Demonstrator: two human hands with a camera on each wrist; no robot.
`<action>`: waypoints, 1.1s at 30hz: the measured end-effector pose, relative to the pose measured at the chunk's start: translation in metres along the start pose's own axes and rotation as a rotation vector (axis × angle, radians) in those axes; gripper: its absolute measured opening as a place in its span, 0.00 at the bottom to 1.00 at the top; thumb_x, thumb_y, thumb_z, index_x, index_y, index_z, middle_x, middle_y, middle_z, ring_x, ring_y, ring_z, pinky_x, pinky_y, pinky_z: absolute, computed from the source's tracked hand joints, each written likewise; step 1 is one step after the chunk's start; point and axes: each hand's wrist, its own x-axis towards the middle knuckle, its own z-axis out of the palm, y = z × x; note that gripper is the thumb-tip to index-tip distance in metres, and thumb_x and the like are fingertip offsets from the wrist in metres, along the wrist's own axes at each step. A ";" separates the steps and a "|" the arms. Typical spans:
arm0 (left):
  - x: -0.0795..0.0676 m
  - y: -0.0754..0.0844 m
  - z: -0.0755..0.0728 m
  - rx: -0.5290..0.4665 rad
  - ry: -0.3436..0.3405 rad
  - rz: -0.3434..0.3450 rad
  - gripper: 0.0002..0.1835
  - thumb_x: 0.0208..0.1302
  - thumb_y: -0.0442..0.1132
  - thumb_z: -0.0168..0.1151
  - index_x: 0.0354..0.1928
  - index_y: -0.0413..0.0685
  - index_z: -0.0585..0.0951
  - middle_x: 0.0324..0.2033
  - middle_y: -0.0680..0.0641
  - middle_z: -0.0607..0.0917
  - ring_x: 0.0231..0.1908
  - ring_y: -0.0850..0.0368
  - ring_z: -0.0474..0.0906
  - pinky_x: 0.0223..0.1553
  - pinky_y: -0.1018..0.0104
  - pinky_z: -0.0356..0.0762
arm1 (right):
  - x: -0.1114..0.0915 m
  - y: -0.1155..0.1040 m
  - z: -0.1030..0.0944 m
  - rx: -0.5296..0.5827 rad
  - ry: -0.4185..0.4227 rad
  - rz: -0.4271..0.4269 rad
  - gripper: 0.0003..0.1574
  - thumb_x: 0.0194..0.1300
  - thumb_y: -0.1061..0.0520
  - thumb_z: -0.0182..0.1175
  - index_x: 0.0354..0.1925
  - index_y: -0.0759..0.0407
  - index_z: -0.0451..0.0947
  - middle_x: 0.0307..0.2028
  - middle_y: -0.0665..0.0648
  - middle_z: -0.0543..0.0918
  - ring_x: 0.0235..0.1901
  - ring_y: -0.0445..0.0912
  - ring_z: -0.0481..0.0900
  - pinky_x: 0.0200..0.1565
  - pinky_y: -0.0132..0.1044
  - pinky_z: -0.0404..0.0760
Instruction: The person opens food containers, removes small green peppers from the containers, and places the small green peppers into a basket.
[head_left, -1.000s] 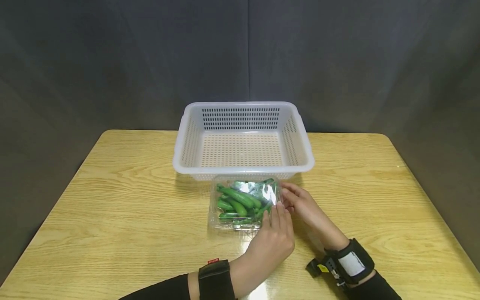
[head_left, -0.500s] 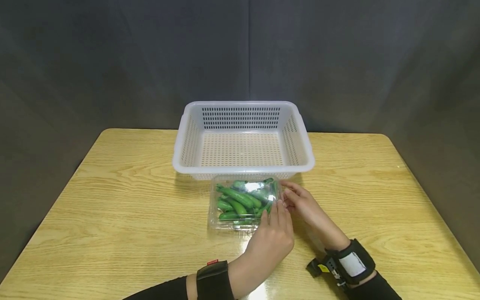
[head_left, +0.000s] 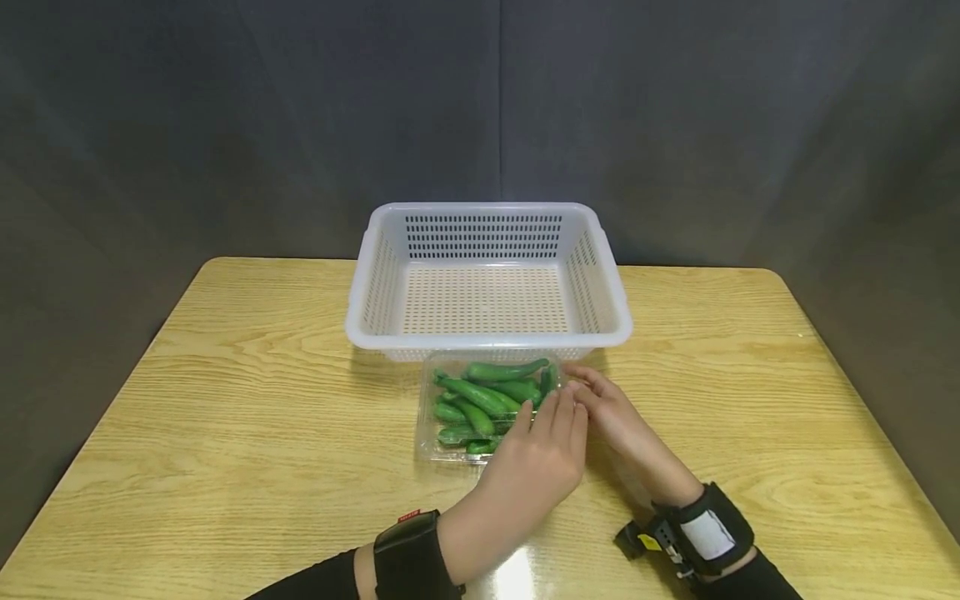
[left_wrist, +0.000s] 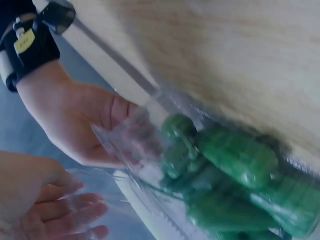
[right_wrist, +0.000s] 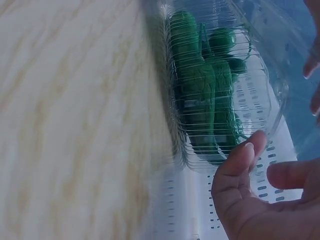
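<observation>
A clear plastic clamshell box with several green peppers stands in front of the white basket in the head view. Its transparent lid is lifted at the right side, apart from the base in the left wrist view. My left hand holds the lid's edge, thumb and fingers on the plastic. At the box's right rim, my right hand grips the base, its curled fingers against the wall. In the left wrist view the right hand's fingertips show through the clear side.
The white perforated basket sits directly behind the box with nothing in it. Both rest on a wooden table, with dark grey cloth around its back and sides. A wrist camera hangs near the tabletop under the right wrist.
The lid's right side has come up off the base and the glare on it is gone. My left hand has shifted slightly left and tilted; the right hand stays nearly still.
</observation>
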 end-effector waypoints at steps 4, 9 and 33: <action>0.003 -0.009 0.002 -0.018 0.083 0.002 0.14 0.72 0.37 0.56 0.53 0.44 0.84 0.50 0.47 0.86 0.48 0.57 0.84 0.48 0.64 0.82 | -0.001 0.000 0.000 -0.005 -0.001 0.007 0.29 0.75 0.62 0.44 0.68 0.77 0.57 0.59 0.73 0.73 0.40 0.34 0.75 0.41 0.28 0.77; 0.010 -0.020 0.002 -0.070 0.108 0.013 0.14 0.72 0.39 0.57 0.54 0.42 0.83 0.50 0.46 0.86 0.47 0.56 0.84 0.50 0.65 0.81 | -0.003 0.000 -0.005 -0.056 -0.054 -0.029 0.34 0.69 0.63 0.52 0.69 0.74 0.58 0.58 0.69 0.74 0.41 0.39 0.75 0.39 0.30 0.77; 0.023 -0.065 -0.009 -0.166 0.089 -0.064 0.16 0.67 0.36 0.63 0.55 0.41 0.79 0.50 0.46 0.85 0.46 0.55 0.83 0.47 0.66 0.81 | -0.014 -0.014 -0.027 -0.158 -0.531 -0.018 0.53 0.64 0.65 0.65 0.70 0.86 0.41 0.29 0.63 0.85 0.29 0.51 0.85 0.43 0.41 0.85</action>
